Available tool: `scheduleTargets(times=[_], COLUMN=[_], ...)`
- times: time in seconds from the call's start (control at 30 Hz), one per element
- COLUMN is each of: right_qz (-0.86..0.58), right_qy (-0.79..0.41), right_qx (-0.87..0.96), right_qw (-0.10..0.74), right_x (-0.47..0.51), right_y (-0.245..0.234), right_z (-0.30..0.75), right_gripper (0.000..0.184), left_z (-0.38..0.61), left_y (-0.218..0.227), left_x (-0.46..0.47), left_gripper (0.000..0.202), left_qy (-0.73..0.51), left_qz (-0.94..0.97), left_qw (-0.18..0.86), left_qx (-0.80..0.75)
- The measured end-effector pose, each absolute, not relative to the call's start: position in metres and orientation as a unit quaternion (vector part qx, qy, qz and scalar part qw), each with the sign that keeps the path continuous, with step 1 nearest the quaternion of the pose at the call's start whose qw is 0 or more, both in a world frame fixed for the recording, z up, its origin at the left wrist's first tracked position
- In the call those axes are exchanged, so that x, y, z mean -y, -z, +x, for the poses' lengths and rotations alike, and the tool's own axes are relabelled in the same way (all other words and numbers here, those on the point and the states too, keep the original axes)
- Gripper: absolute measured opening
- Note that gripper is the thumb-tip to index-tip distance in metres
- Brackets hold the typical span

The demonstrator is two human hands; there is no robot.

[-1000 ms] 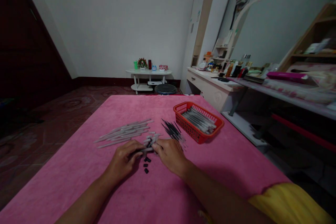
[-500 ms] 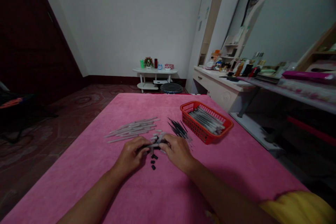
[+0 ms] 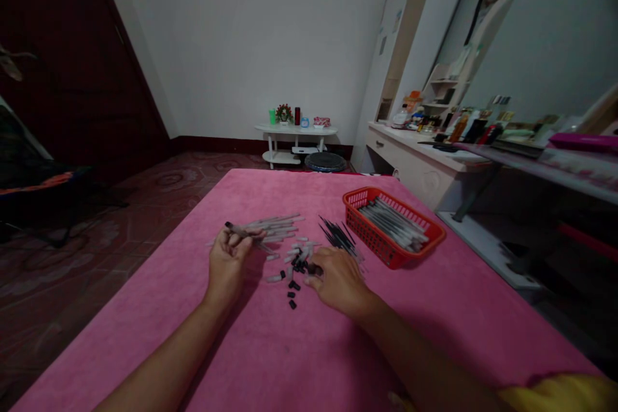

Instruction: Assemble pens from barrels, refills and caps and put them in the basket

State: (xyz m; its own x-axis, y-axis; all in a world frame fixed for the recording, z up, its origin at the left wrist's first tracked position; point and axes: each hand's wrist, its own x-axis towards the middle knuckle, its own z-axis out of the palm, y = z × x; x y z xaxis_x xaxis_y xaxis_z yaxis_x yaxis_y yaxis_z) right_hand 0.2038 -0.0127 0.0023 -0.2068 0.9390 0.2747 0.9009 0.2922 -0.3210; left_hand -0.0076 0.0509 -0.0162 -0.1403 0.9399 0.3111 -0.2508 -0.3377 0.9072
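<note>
My left hand is raised a little over the pink cloth, its fingers closed round a grey pen barrel with a dark tip pointing left. My right hand rests on the cloth, fingertips pinched at the small pile of grey and black pen caps; what it grips is too small to name. A heap of grey pen barrels lies just beyond my left hand. Thin black refills lie beyond my right hand.
A red plastic basket holding several finished pens stands at the right of the pink table. A white dresser with bottles runs along the right. A small white side table stands by the far wall.
My hands were together over the cap pile. They have come apart: the left hand has lifted left with a pen barrel, while the right stays at the caps. The view has shifted left.
</note>
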Motion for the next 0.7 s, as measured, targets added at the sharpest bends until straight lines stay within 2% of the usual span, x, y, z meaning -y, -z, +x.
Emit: scheduleTargets(times=[0.13, 0.23, 0.3, 0.47, 0.63, 0.7], right_qz=[-0.594, -0.597, -0.607, -0.597, -0.564, -0.543], right_qy=[-0.021, -0.038, -0.062, -0.171, -0.258, -0.32], right_qx=[0.786, 0.783, 0.765, 0.716, 0.684, 0.655], right_qw=[0.168, 0.171, 0.205, 0.319, 0.384, 0.416], right_x=[0.014, 0.014, 0.014, 0.009, 0.006, 0.006], right_y=[0.004, 0.004, 0.001, 0.001, 0.01, 0.013], right_z=[0.204, 0.203, 0.202, 0.2, 0.199, 0.197], right_gripper=[0.026, 0.016, 0.01, 0.013, 0.033, 0.032], left_z=[-0.005, -0.002, 0.0, 0.005, 0.006, 0.005], left_y=[0.022, 0.025, 0.025, 0.022, 0.02, 0.02], left_x=[-0.053, -0.051, -0.049, -0.043, -0.041, -0.042], left_gripper=[0.035, 0.037, 0.035, 0.035, 0.036, 0.036], left_qy=[-0.665, -0.647, -0.628, -0.594, -0.586, -0.587], left_qz=[0.381, 0.341, 0.33, 0.31, 0.302, 0.3], left_qw=[0.561, 0.61, 0.633, 0.672, 0.681, 0.681], left_qx=[-0.314, -0.305, -0.309, -0.315, -0.318, -0.32])
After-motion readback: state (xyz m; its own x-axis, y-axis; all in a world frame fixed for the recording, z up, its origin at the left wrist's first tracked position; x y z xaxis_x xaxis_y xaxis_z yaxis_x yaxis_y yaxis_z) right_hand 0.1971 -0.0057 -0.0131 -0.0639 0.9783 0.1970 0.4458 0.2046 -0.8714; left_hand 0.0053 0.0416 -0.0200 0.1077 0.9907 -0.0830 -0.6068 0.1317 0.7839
